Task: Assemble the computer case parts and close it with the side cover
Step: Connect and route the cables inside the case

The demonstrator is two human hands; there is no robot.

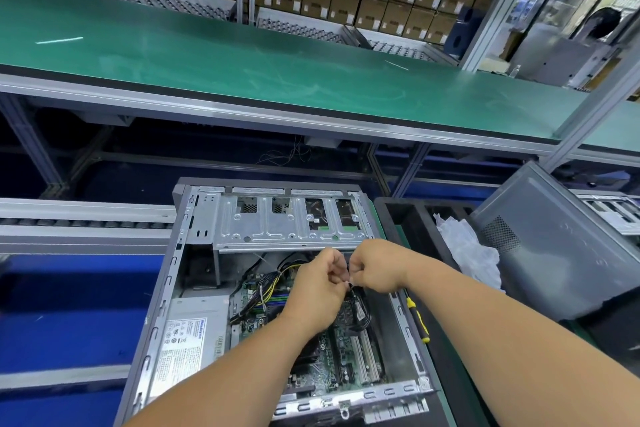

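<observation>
Because the computer case [277, 288] lies open on its side on the desk [446, 402], I see my left hand [317, 291] and right hand [375, 265] meeting above its middle, fingers curled and pinching a black cable [356, 302], probably to route it before the cover.

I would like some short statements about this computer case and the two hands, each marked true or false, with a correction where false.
1. The computer case lies open, with no side cover on it. True.
2. Both hands work together at the black cables inside the case. True.
3. The left hand rests on the green belt. False: it is inside the case, close to the right hand.
4. A screwdriver with a yellow and black handle lies to the right of the case. True.
5. The power supply sits at the case's right side. False: it is at the left.
</observation>
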